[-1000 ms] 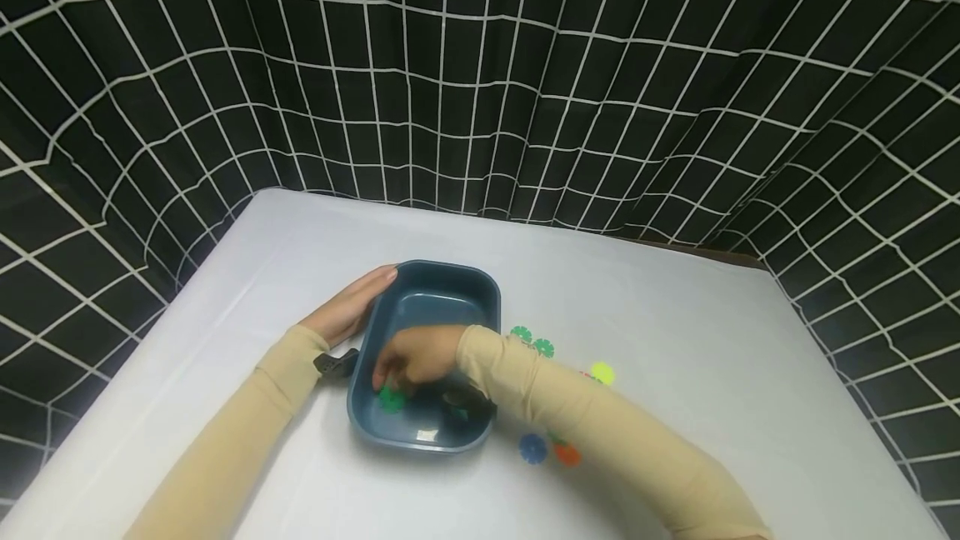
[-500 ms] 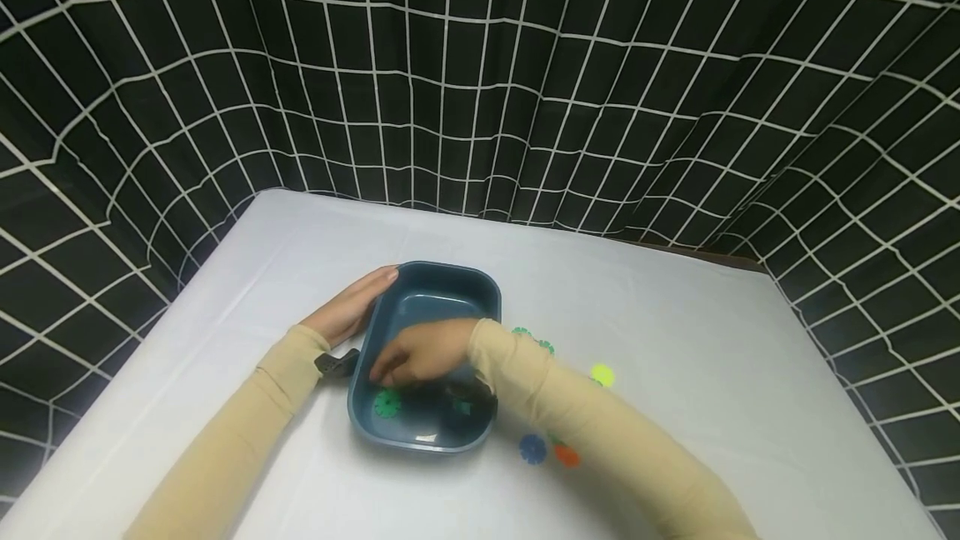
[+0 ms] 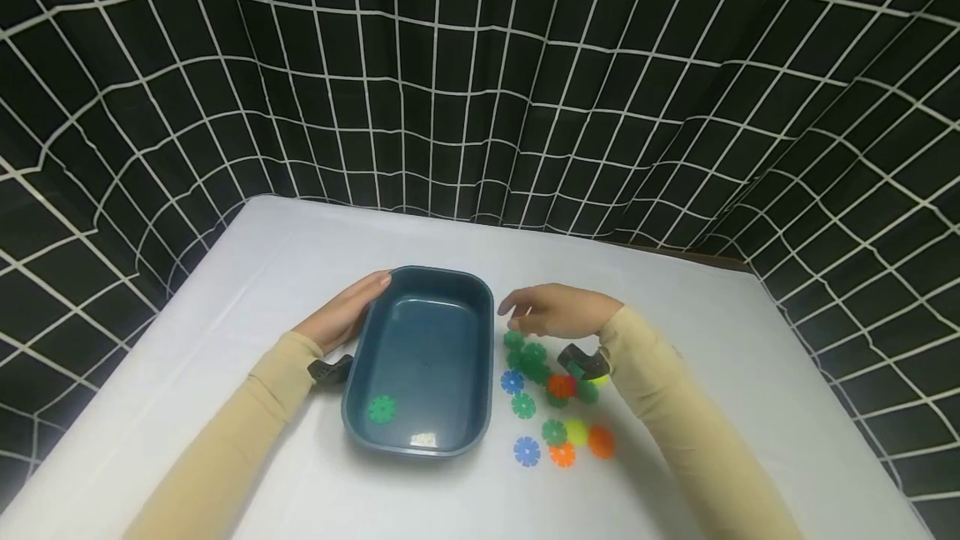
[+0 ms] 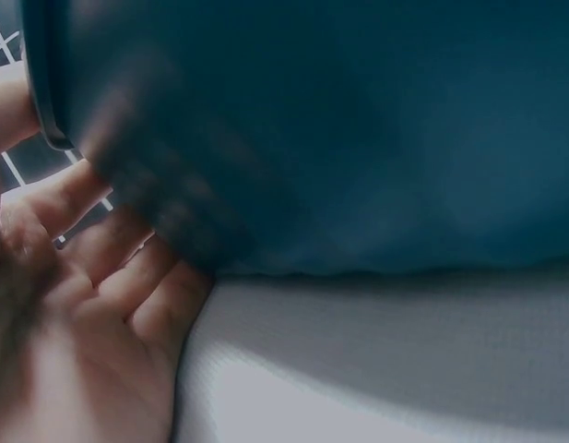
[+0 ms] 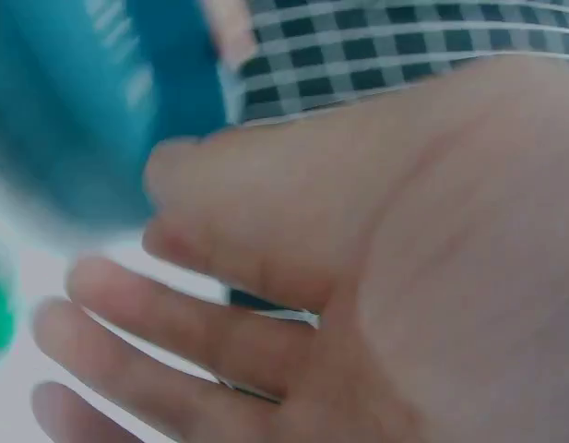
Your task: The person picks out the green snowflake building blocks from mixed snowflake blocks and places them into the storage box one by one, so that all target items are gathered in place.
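Observation:
A dark blue rectangular tub stands on the table with one green notched disc lying in its near left corner. My left hand rests against the tub's left outer side; in the left wrist view its extended fingers press on the wall. To the right of the tub, my right hand hovers by the far end of a scatter of notched plastic discs. Nothing is in its grasp, and the right wrist view shows its fingers spread and relaxed.
Nearer discs are blue, orange and yellow, along the tub's right side. White cloth covers the table, and a black curtain with white grid lines hangs behind and on both sides.
My right hand has left the inside of the tub and moved right over the discs. The green disc stays in the tub. My left hand keeps its place.

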`<action>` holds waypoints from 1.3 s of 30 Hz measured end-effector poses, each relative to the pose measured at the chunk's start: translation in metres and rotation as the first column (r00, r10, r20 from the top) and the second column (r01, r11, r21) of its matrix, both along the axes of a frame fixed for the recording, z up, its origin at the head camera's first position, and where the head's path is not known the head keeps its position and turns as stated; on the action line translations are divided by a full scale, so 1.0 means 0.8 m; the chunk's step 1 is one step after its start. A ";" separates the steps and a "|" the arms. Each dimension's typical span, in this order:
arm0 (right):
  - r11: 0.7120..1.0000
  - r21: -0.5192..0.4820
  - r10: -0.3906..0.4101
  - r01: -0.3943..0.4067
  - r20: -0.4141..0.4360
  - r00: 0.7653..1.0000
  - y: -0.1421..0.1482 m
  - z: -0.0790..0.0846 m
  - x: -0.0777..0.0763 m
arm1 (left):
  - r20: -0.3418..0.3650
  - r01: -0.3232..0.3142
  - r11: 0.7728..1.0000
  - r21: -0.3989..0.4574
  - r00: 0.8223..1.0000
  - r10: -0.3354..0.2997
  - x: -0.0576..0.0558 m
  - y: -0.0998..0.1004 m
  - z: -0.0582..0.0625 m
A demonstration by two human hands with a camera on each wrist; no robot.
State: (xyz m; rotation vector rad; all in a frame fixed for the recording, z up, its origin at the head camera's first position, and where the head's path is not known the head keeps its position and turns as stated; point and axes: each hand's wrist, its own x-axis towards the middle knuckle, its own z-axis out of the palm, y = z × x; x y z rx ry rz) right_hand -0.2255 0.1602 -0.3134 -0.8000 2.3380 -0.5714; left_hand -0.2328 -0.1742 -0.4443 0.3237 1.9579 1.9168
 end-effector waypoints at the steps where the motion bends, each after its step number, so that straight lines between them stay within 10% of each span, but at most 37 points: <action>1: 0.999 0.029 -0.017 0.018 -0.036 0.999 0.007 -0.008 -0.001 | 0.001 -0.001 1.000 0.000 1.000 0.001 0.000 -0.001 0.000; 15: 0.999 0.044 0.016 -0.003 -0.298 0.954 0.002 -0.086 -0.013 | 0.008 -0.001 1.000 -0.011 1.000 0.001 0.006 -0.010 -0.006; 25: 0.997 0.075 -0.010 0.037 -0.340 0.940 -0.004 -0.087 -0.011 | -0.019 0.005 1.000 0.001 1.000 -0.005 0.002 -0.004 -0.005; 39: 0.998 -0.066 -0.025 0.014 -0.178 0.984 0.004 -0.052 -0.023 | -0.019 0.010 1.000 0.027 1.000 -0.010 -0.003 -0.001 -0.004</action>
